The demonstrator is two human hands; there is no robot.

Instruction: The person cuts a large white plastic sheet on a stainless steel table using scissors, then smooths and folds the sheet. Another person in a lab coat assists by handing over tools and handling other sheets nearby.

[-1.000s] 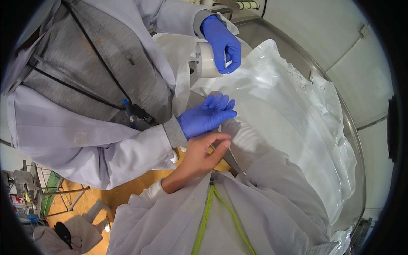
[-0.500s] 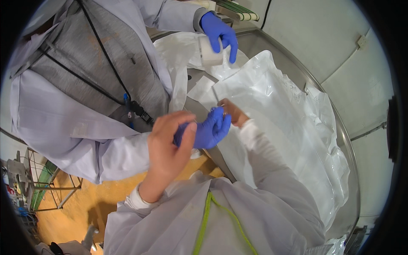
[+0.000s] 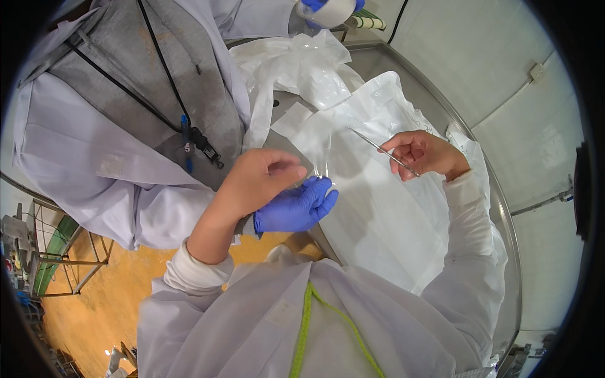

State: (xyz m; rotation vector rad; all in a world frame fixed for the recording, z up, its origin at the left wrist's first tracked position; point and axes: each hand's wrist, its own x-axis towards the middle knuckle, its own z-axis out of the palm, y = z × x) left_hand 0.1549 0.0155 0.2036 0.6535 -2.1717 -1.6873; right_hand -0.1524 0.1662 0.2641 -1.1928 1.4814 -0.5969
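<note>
Over the white plastic (image 3: pixel 391 214), the right hand (image 3: pixel 423 154) has swung away from a co-worker's blue glove (image 3: pixel 290 209), pinching the thin silver stick (image 3: pixel 370 142), so the stick is now clear of it. Near that glove, the left hand (image 3: pixel 261 181) is loose and looks to hold nothing.

Positions around the table (image 3: pixel 372 60)

On the left stands the co-worker (image 3: pixel 126 57); on the right is the wall (image 3: pixel 479 63). Between them, sheeting (image 3: pixel 391 220) lies on the table. Over the sheeting is the right hand (image 3: pixel 428 154), with a tool (image 3: pixel 368 140) in it. Further left is the left hand (image 3: pixel 261 183), partly over the co-worker's near hand (image 3: pixel 296 213). At near left I see a rack (image 3: pixel 77 277).
</note>
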